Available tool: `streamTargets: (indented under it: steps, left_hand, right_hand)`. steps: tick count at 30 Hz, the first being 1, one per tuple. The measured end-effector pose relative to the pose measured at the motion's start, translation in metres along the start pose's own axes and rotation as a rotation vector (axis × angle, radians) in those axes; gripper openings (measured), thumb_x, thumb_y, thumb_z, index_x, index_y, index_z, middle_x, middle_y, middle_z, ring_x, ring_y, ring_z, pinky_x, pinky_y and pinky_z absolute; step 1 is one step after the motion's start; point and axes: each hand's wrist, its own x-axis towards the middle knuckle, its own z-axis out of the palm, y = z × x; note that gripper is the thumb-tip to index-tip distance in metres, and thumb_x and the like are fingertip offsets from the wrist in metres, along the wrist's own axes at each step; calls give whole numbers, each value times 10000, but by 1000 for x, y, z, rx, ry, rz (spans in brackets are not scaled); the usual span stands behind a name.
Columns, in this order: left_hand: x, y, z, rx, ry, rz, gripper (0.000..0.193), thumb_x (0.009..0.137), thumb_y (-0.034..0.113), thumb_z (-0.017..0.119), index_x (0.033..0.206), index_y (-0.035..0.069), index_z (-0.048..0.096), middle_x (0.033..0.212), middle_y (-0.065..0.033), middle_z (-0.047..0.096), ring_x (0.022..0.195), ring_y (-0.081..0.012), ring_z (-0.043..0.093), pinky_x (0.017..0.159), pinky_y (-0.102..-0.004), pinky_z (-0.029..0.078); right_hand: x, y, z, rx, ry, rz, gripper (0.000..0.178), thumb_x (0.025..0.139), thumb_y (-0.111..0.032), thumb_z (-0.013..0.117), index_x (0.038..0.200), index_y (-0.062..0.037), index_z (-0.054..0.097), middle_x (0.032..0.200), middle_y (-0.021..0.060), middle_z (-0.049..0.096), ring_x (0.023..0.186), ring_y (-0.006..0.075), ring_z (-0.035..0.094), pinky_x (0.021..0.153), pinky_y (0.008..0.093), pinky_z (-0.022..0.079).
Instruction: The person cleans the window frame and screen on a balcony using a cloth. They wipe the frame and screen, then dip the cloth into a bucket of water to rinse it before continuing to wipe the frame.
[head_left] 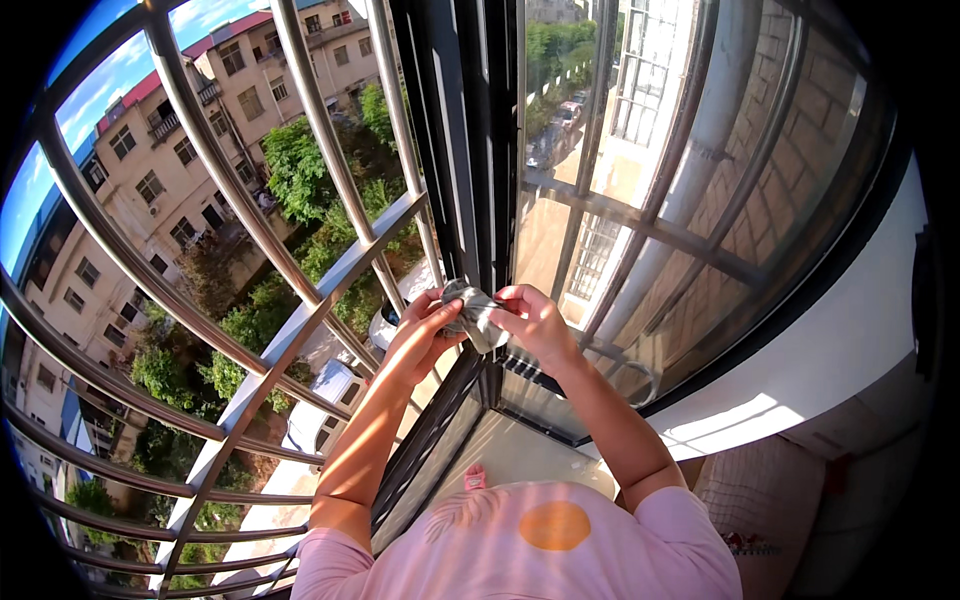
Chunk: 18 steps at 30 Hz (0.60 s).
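A crumpled grey and whitish cloth (480, 318) is held up between my two hands, in front of the black window frame. My left hand (428, 335) pinches its left side, thumb on top. On the other side, the fingers of my right hand (532, 322) are closed on its right edge. The cloth hangs bunched, with a paler corner drooping between the hands. What exactly it is, beyond a small piece of fabric, I cannot make out.
Metal security bars (270, 365) curve along the left, with buildings and trees beyond. A glass pane (640, 190) in a black frame (465, 150) stands at the right. Below are a pale floor (540, 455) and, at lower right, a covered piece of furniture (755, 490).
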Motion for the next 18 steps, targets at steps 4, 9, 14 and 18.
streamTargets:
  steps: [4, 9, 14, 18]
  left_hand:
    - [-1, -16, -5, -144, -42, 37, 268, 842, 72, 554, 1095, 66, 467, 1037, -76, 562, 924, -168, 575, 763, -341, 510]
    - [-5, -32, -10, -280, 5, -2, 398, 767, -22, 476, 1160, 34, 460, 1069, -119, 542, 950, -233, 560, 820, -407, 498]
    - [-21, -40, 4, -399, -3, -169, 293, 821, 60, 500, 1111, 22, 487, 1049, -96, 558, 922, -205, 573, 808, -370, 508]
    - [-29, -46, 6, -492, -113, -128, 275, 905, 280, 533, 1067, 59, 507, 1081, -82, 545, 970, -189, 565, 808, -354, 531]
  right_hand:
    - [3, -2, -3, -109, 19, -141, 291, 761, 5, 640, 1030, 3, 529, 843, 8, 578, 766, 62, 537, 671, 199, 433]
    - [11, -32, -10, -164, 18, -170, 318, 756, 50, 587, 1064, 3, 525, 909, 28, 588, 830, 83, 558, 751, 216, 453]
    - [11, -29, -9, -435, 124, -320, 255, 760, 37, 563, 1012, 24, 527, 848, 101, 604, 743, 140, 592, 658, 251, 482]
    - [-17, -22, 8, -819, -221, -565, 278, 746, -62, 633, 1004, -5, 545, 845, 123, 587, 760, 241, 606, 672, 298, 491]
